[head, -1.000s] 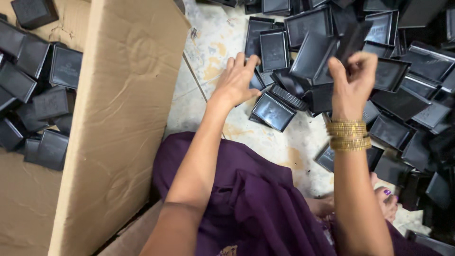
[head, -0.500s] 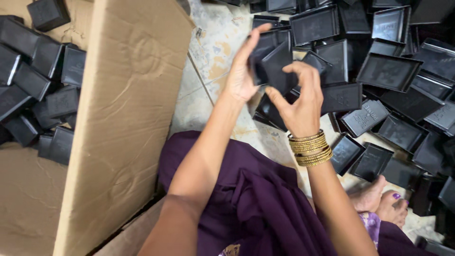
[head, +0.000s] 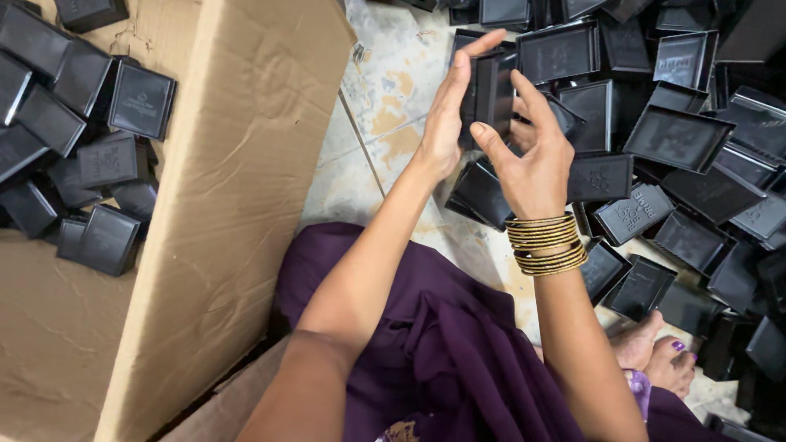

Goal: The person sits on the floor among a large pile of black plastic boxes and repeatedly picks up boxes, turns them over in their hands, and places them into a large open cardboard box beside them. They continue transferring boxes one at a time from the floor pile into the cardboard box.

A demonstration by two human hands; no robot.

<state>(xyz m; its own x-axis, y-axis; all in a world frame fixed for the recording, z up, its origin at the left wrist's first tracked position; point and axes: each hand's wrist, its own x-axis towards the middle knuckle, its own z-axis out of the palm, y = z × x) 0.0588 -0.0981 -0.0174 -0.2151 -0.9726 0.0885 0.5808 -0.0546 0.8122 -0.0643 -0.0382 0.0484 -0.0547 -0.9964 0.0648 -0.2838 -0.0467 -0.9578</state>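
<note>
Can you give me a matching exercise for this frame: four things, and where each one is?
Things:
1. black box
2. cardboard carton
3. gold bangles
4. loose black trays

Places:
A. on the right wrist
B. spread over the floor at right
C. held between the left hand and right hand
D. at left, with black boxes inside

Pairs: 1-C, 2-D, 3-A, 4-B

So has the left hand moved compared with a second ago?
Yes. The left hand has risen off the floor to meet the right hand on a black box, but it stays about as near the cardboard carton.
</note>
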